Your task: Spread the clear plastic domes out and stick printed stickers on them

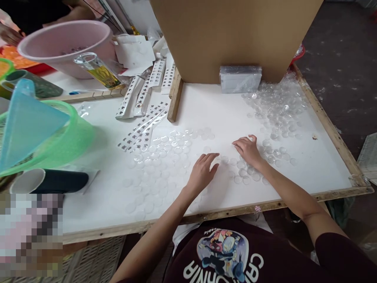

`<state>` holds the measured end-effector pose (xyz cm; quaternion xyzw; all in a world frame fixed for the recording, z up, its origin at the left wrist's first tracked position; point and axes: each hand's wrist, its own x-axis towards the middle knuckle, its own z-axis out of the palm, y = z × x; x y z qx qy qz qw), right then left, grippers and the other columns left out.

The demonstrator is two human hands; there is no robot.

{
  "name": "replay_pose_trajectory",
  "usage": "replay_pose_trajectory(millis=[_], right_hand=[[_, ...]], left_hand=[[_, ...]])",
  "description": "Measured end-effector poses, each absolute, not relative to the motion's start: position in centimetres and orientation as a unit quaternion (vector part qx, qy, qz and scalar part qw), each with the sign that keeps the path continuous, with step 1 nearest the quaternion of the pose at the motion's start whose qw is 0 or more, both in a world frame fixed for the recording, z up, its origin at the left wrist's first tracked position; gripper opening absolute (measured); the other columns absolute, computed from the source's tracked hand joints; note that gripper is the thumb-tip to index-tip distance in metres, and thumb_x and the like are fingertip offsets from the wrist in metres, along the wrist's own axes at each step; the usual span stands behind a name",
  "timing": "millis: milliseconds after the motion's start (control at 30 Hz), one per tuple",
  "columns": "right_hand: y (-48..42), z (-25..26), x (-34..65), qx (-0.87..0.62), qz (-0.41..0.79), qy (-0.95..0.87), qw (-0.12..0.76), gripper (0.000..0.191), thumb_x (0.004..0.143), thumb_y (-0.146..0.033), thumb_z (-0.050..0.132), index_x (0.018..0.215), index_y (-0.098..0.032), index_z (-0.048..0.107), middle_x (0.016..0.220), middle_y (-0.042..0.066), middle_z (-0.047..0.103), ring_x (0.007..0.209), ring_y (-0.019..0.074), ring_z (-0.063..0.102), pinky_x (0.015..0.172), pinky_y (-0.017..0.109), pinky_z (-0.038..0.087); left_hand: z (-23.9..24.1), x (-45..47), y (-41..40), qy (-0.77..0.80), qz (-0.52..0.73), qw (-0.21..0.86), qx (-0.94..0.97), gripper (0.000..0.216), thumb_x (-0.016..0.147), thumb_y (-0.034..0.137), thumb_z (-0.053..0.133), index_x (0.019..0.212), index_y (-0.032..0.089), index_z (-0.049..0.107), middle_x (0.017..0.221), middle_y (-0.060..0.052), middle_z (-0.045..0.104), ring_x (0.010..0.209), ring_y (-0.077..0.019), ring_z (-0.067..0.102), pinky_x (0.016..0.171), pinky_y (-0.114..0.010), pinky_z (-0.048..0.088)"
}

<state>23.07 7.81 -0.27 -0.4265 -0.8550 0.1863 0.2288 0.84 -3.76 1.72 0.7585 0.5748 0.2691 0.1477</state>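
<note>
My left hand (203,169) hovers low over the white tabletop, fingers stretched forward and thumb apart, with nothing visible in it. To its right, my right hand (247,150) has thumb and index finger brought together; a faint clear edge at the tips looks like a small clear disc. Loose clear round discs (246,180) lie under and beside the right wrist. Left of my left hand, many more clear discs (160,153) are spread flat in a broad patch. A heap of clear discs (273,102) is piled at the back right.
A cardboard sheet (235,35) stands at the back, a wrapped stack (240,79) before it. Printed sticker strips (144,125) lie by a wooden block (176,98). Left are a green basket (82,133), dark tumbler (66,181) and pink tub (67,35). Someone sits beyond. A wooden rim (229,214) edges the table.
</note>
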Motion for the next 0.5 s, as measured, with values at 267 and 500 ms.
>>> replay_pose_trajectory(millis=[267, 500], right_hand=[[7.5, -0.3, 22.6, -0.494, 0.216, -0.811, 0.225, 0.023, 0.098, -0.033, 0.055, 0.082, -0.023, 0.069, 0.096, 0.007, 0.071, 0.101, 0.0259, 0.058, 0.097, 0.047, 0.032], [6.7, 0.7, 23.6, -0.483, 0.186, -0.818, 0.251, 0.024, 0.096, -0.025, 0.057, 0.118, -0.022, 0.065, 0.118, 0.012, 0.066, 0.107, 0.0287, 0.060, 0.096, 0.046, 0.037]], left_hand=[[0.4, 0.5, -6.7, 0.556, 0.217, 0.146, 0.789, 0.028, 0.098, 0.016, 0.053, 0.123, 0.022, 0.061, 0.125, -0.011, 0.067, 0.107, -0.0275, 0.063, 0.090, -0.044, 0.055], [-0.4, 2.3, -4.3, 0.529, 0.176, 0.080, 0.826, 0.029, 0.101, 0.013, 0.046, 0.126, 0.020, 0.060, 0.137, -0.012, 0.063, 0.119, -0.0292, 0.058, 0.092, -0.045, 0.051]])
